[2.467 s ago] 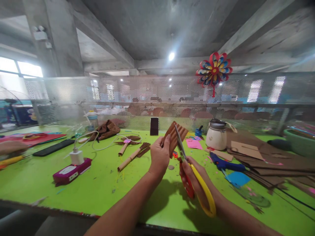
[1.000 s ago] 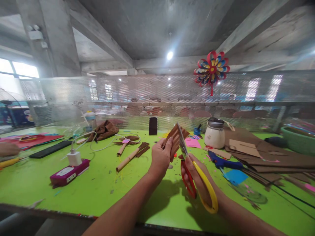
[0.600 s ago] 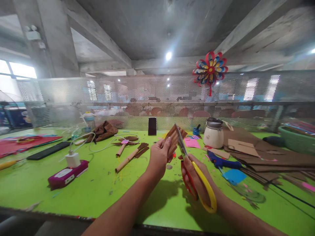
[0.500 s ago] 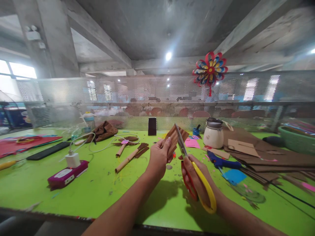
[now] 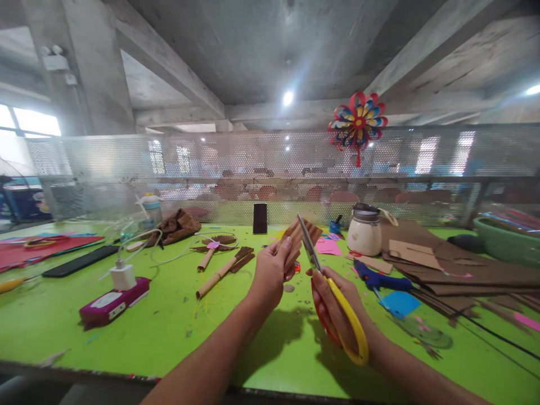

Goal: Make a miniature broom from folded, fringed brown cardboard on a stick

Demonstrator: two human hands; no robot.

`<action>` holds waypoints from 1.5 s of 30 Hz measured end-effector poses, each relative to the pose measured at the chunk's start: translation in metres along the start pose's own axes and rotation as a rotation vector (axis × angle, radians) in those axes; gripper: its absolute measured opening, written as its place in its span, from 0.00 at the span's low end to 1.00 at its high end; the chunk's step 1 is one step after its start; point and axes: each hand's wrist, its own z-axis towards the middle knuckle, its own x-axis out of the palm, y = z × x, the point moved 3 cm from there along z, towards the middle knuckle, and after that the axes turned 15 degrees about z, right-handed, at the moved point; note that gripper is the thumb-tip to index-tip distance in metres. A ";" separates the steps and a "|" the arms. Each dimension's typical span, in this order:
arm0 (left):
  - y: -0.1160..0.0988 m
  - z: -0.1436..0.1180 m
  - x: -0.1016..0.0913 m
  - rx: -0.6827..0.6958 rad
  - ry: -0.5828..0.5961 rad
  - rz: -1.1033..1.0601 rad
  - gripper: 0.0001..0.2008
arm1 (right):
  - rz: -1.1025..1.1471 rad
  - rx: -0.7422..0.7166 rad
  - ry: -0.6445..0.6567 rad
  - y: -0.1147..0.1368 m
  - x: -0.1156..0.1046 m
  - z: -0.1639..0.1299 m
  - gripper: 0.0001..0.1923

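Note:
My left hand [image 5: 272, 270] pinches a piece of brown striped paper [image 5: 294, 236], which looks folded or pleated, and holds it above the table. In my right hand [image 5: 337, 298] is a pair of scissors [image 5: 358, 329] with yellow and red handles. The scissor blades point up and away from me and lie across the paper's right part; whether they are fully closed I cannot tell. Left of my hands, a rolled brown paper tube [image 5: 216, 277] with a fringed end lies on the table. Behind it is another brown paper piece [image 5: 206, 259] with a pink patch.
The green table [image 5: 169, 337] carries a purple power strip [image 5: 113, 304] with a white charger at left. A dark phone [image 5: 260, 218] stands at the back. To the right are a blue glue gun [image 5: 382, 277], a cream jar [image 5: 364, 233], brown paper sheets [image 5: 481, 264] and a green basin [image 5: 508, 244].
The red scissor handle has shifted slightly and the blades sit a little more to the left across the paper. My left hand keeps its hold; the whole view has shifted slightly.

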 end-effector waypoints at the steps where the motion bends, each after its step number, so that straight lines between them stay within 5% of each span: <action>1: 0.000 0.000 0.000 -0.001 -0.001 -0.003 0.20 | -0.001 -0.002 0.001 0.001 0.000 -0.001 0.25; 16: 0.006 0.001 0.000 0.003 0.020 0.045 0.17 | -0.077 -0.116 -0.062 0.008 -0.011 0.010 0.23; 24: 0.008 -0.003 0.004 0.051 0.045 0.293 0.16 | -0.202 -0.185 -0.104 0.014 -0.028 0.029 0.21; 29: 0.015 0.002 0.001 0.060 0.059 0.400 0.18 | -0.581 -0.333 -0.123 0.006 -0.051 0.055 0.15; 38: 0.018 0.001 0.002 0.005 0.115 0.388 0.20 | -1.299 -0.070 -0.057 -0.004 -0.072 0.074 0.22; 45: 0.026 0.005 -0.002 -0.034 0.132 0.437 0.15 | -1.461 -0.044 -0.081 -0.006 -0.083 0.080 0.19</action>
